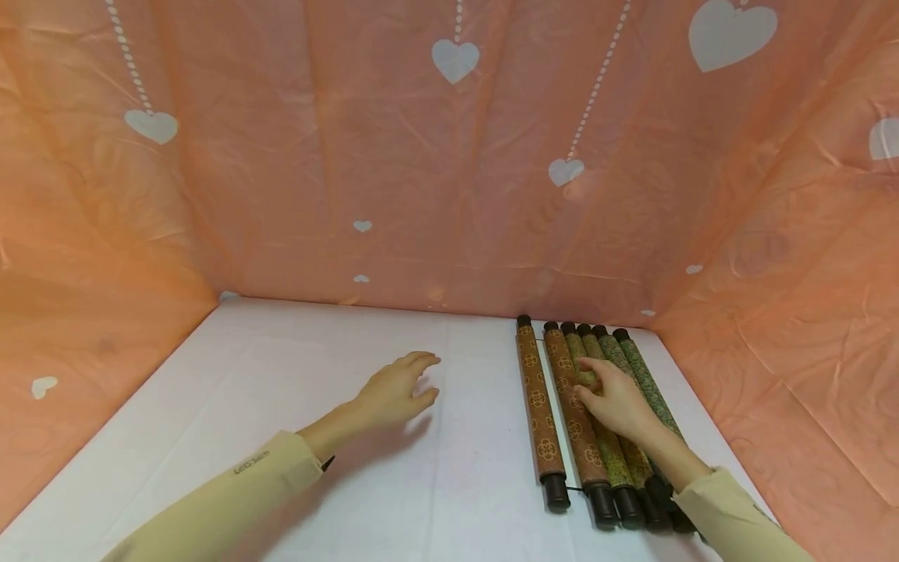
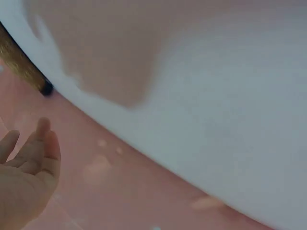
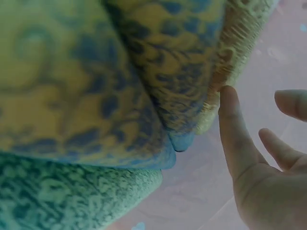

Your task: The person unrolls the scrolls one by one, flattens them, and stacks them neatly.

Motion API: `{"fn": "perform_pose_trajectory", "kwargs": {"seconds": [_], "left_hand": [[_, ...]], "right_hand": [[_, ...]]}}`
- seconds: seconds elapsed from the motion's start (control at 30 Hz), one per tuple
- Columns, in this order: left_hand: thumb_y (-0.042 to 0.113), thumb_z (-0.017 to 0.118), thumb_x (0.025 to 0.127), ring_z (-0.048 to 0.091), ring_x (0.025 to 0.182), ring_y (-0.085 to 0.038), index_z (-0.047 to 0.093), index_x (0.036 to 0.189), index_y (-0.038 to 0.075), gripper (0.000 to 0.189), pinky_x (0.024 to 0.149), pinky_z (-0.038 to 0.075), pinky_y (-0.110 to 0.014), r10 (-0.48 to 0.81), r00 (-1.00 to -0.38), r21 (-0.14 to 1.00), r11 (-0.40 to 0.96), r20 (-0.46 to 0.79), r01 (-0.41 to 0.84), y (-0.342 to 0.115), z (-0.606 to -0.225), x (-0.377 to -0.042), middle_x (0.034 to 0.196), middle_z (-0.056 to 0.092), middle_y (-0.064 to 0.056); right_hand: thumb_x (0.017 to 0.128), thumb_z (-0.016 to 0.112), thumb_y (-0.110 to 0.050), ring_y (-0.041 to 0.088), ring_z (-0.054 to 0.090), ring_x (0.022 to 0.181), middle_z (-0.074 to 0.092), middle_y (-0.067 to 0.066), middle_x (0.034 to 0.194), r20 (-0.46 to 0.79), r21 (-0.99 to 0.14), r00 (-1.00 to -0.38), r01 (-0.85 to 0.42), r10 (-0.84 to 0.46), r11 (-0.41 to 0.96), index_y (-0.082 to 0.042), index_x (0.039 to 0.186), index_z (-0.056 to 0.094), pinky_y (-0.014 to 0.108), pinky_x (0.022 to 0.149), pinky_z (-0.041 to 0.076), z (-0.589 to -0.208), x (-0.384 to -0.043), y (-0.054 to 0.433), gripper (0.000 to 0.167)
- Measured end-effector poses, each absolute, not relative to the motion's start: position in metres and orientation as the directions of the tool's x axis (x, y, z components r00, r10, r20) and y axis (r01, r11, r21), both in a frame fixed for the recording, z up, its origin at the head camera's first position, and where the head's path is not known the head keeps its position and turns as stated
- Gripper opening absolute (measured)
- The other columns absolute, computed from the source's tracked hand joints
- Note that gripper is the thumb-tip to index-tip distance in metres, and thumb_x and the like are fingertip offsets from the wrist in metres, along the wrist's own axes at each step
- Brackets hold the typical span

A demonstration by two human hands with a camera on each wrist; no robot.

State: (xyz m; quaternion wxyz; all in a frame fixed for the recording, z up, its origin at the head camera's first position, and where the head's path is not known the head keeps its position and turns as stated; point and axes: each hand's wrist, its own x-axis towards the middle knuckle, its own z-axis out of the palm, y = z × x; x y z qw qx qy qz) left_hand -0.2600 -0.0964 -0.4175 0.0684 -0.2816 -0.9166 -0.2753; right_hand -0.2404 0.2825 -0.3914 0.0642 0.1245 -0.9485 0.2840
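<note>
Several rolled-up scrolls with black end knobs lie side by side at the right of the white table. On the left is a brown one with gold flower patterns (image 1: pixel 537 406), set slightly apart from a second brown scroll (image 1: pixel 581 437); thin cords link them near the ends. Yellow-green scrolls (image 1: pixel 612 457) and speckled green scrolls (image 1: pixel 649 382) follow to the right. My right hand (image 1: pixel 621 404) is over the row, fingers loosely bent, gripping nothing; contact is unclear. Left of the row my left hand (image 1: pixel 393 393) hovers above the table, thumb and fingers apart, holding nothing.
The white tabletop (image 1: pixel 232 390) stretches left of the scrolls. Orange cloth (image 1: pixel 393 156) with white hearts hangs behind it and along both sides, close to the scrolls' far ends. In the left wrist view a scroll's dark end (image 2: pixel 45 87) shows near the table edge.
</note>
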Motion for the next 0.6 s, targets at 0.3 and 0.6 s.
{"fn": "perform_pose_trajectory", "kwargs": {"seconds": [0.3,0.6], "left_hand": [[0.028,0.064,0.1,0.064,0.121,-0.025,0.054,0.149,0.005,0.054,0.101,0.051,-0.046,0.599,-0.78,0.525,0.611,0.183,0.592,-0.044,-0.427,-0.256,0.146,0.058,-0.009],[0.039,0.065,0.101,0.058,0.132,-0.026,0.052,0.151,0.009,0.06,0.107,0.048,-0.041,0.655,-0.745,0.392,0.657,0.128,0.644,0.008,-0.436,-0.26,0.143,0.06,-0.009]], "right_hand": [[0.096,0.071,-0.01,0.02,0.067,0.083,0.065,0.023,0.126,0.155,-0.457,-0.961,-0.275,-0.228,0.846,0.002,0.138,0.061,0.04,0.068,0.054,-0.398,-0.24,0.28,0.046],[0.093,0.072,-0.005,0.013,0.062,0.068,0.071,0.023,0.117,0.116,-0.465,-0.951,-0.308,-0.287,0.83,0.007,0.134,0.064,0.034,0.063,0.052,-0.401,-0.245,0.281,0.043]]}}
